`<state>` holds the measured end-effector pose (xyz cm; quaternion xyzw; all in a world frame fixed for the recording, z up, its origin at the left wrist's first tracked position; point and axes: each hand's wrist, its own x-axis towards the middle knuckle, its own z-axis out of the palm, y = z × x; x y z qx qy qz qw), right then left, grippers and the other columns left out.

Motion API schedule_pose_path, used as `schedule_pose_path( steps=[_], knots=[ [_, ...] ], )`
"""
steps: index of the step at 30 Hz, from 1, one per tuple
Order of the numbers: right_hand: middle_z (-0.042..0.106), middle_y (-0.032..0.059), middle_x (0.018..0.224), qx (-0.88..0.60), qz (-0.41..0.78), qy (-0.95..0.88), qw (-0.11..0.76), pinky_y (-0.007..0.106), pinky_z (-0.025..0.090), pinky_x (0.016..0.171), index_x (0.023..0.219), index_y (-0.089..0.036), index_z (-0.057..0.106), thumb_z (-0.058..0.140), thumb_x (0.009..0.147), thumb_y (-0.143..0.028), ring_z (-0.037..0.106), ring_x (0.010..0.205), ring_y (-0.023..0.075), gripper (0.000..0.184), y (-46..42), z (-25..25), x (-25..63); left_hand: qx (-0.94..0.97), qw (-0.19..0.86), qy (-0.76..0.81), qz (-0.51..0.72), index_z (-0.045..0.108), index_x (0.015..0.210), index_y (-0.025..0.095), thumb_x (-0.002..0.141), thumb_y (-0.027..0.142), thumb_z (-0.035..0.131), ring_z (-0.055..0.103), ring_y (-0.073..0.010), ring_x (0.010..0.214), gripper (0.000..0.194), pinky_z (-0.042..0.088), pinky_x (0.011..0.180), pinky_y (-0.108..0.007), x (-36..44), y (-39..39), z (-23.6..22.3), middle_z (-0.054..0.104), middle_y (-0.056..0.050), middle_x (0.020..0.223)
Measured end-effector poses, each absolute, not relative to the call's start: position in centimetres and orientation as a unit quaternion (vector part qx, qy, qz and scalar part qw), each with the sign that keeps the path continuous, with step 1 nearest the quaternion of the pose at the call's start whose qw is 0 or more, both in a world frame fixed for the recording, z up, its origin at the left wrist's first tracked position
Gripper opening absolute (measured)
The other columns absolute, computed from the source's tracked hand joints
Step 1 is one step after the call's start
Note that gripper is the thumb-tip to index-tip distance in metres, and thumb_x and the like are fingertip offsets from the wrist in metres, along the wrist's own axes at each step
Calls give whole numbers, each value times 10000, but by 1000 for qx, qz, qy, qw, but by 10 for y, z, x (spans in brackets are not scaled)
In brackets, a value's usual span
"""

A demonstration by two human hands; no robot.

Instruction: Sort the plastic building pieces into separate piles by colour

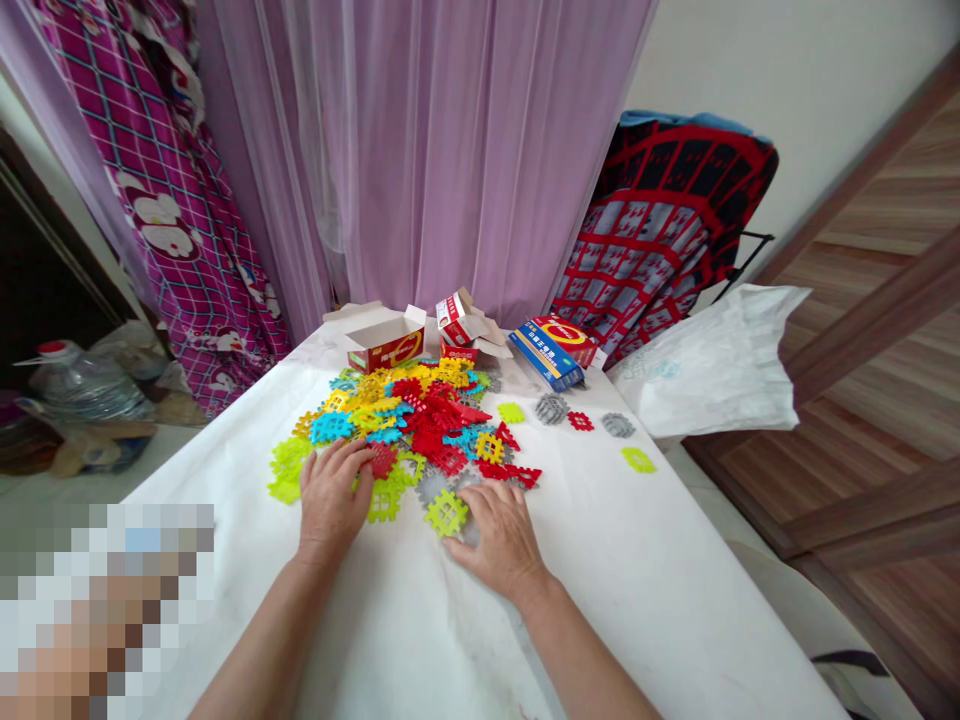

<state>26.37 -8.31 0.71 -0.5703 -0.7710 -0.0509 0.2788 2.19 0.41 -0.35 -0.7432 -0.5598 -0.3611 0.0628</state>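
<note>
A heap of flat plastic interlocking tiles in red, yellow, blue, lime and grey lies on a white table. My left hand rests palm down at the heap's near left edge, fingers stretched over a red tile and a lime one. My right hand lies flat at the near edge, fingers spread beside a lime tile and covering grey ones. Neither hand grips anything.
Open red-and-white cartons and a blue box stand behind the heap. Stray tiles lie to the right near a white plastic bag. Purple curtains hang behind; a water bottle sits left.
</note>
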Motion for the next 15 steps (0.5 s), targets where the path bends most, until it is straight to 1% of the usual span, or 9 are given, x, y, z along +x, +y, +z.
schedule_pose_path(
  steps=[4, 8, 13, 15],
  knots=[
    [692, 58, 973, -566, -71, -770, 288, 389, 364, 880, 1062, -207, 627, 760, 714, -354, 557, 964, 250, 400, -83, 4, 259, -743, 65, -561, -359, 693, 1030, 270, 931, 308, 442, 587, -290, 1208, 273, 357, 1044, -540, 23, 4, -5, 720, -43, 1182],
    [689, 62, 978, -583, -90, -744, 313, 376, 380, 867, 1087, -204, 622, 731, 725, -328, 564, 953, 246, 398, -80, 6, 268, -747, 66, -556, -358, 691, 1042, 280, 925, 311, 447, 588, -278, 1206, 273, 361, 1046, -521, 23, 5, -6, 719, -35, 1185],
    [711, 76, 998, -678, -146, -639, 333, 356, 405, 826, 1062, -202, 617, 659, 788, -342, 600, 940, 237, 310, -74, 1, 337, -746, 69, -548, -372, 695, 1020, 266, 918, 323, 449, 598, -281, 1187, 273, 363, 1043, -519, 21, 7, -7, 725, -58, 1165],
    [726, 90, 1005, -733, -166, -576, 320, 357, 405, 811, 1071, -191, 613, 664, 784, -357, 610, 959, 253, 335, -73, -6, 373, -751, 68, -540, -374, 697, 1015, 273, 912, 327, 457, 603, -280, 1181, 267, 367, 1043, -517, 21, 8, -8, 727, -56, 1158]
  ],
)
